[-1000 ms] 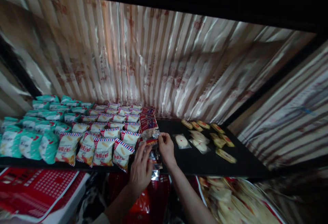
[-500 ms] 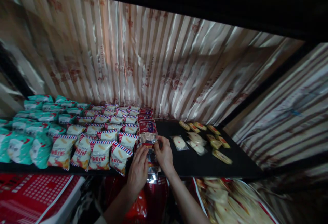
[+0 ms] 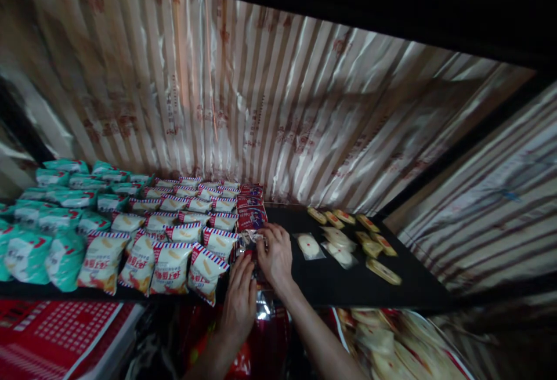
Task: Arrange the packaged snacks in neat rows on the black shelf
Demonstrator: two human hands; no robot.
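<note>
A column of dark red and purple snack packets (image 3: 251, 217) lies on the black shelf (image 3: 313, 281), with crinkled silver ends showing. My right hand (image 3: 276, 255) reaches over the near part of this column, its fingers curled down on a packet. Just nearer and to the left, my left hand (image 3: 240, 293) has its fingers bent together against the near packets. Most of what lies between the two hands is covered by them. White snack bags with red and blue striped tops (image 3: 170, 267) stand in rows directly left of the hands.
Teal bags (image 3: 65, 258) fill the shelf's left end. Flat clear packets with white rounds (image 3: 308, 245) and small yellow packs (image 3: 383, 271) lie to the right. Below are a red and white box (image 3: 69, 333) and an open box of pale packets (image 3: 391, 339). Striped sheeting (image 3: 278, 113) hangs behind.
My right hand has shifted slightly farther back over the packets, and my left hand a little nearer. The near packet with its silver end now sits lower, mostly under my fingers. The view has shifted slightly.
</note>
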